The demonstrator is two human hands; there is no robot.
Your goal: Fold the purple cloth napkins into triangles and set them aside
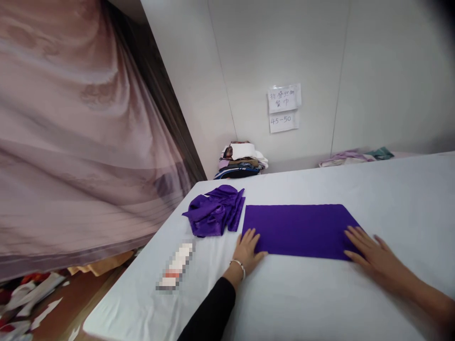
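Table: a broad white-covered table fills the lower right and carries everything named below; the landmark for places is the flat purple cloth.
Flat purple cloth: the purple cloth is a deep violet rectangle, folded flat and smooth, with its far right corner rounded; it lies on the table near its middle, long side across the view.
Crumpled purple cloth: a second purple cloth of the same colour, shinier and bunched in folds, sits just beside the flat cloth's left end, slightly farther back.
Pile of fabrics: a stack of mixed folded fabrics stands behind the flat cloth, against the wall, well apart from it.
Right hand: the right hand lies flat, fingers spread, its fingertips pressing the flat cloth's near right corner.
Left hand: the left hand, with a bracelet at the wrist and a black sleeve, lies flat and open, fingertips touching the flat cloth's near left corner.
Paper notes: two white notes hang on the wall above and behind the flat cloth.
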